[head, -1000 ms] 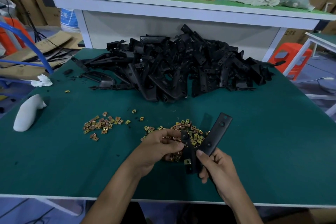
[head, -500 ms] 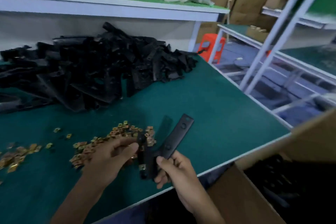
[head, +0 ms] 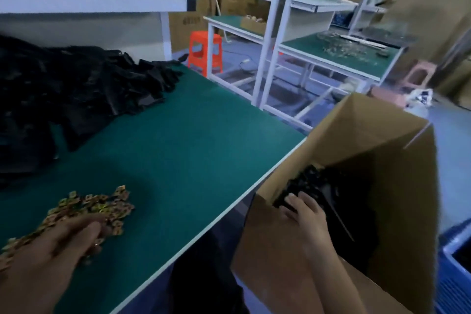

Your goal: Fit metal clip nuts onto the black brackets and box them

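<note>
1. One cardboard box [head: 407,199], 4 o'clock: black brackets [head: 313,178] inside; right hand [head: 303,209] on them, grip indiscernible.
2. One clip nuts heap [head: 102,204], 8 o'clock: left hand [head: 58,245] atop, fingers curled, pinch indiscernible.
3. One bracket heap [head: 76,89], 10 o'clock.

no text, number or brand can be read anywhere. a cardboard box [head: 190,20] stacked behind the orange stool [head: 205,51] bears a dark printed line, too blurred to make out. a white plastic bag [head: 419,98] on the floor at the far right shows dark marks, equally unreadable.
</note>
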